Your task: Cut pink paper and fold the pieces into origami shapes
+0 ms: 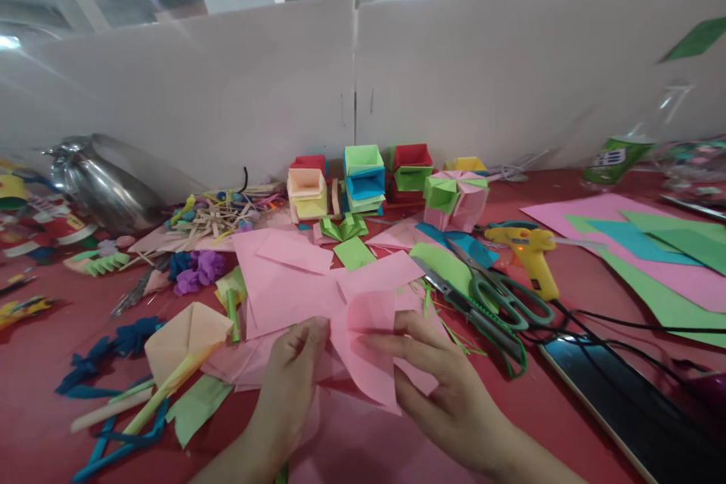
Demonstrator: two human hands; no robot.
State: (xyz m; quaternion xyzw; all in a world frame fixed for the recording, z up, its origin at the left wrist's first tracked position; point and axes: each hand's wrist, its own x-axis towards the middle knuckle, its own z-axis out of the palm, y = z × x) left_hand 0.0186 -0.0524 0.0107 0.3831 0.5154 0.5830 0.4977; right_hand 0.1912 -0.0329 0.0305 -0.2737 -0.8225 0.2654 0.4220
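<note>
A sheet of pink paper [363,363] is held up between my two hands, its upper part curling over. My left hand [298,367] pinches its left edge between thumb and bent fingers. My right hand [436,386] grips its right side, the fingers spread along the curl and the thumb partly hidden behind the paper. Under and behind it lie more pink sheets [283,287] on the table. A small green paper square [355,253] rests just beyond them. To the right lie scissors [510,302] and a black utility knife [470,310], close to my right hand.
Folded paper boxes [363,181] stand at the back by a white partition [255,91]. A yellow glue gun [527,249], a phone [618,408] and coloured sheets [640,242] lie right. Left are a metal jug [107,189], wooden sticks [227,215] and paper scraps [198,404].
</note>
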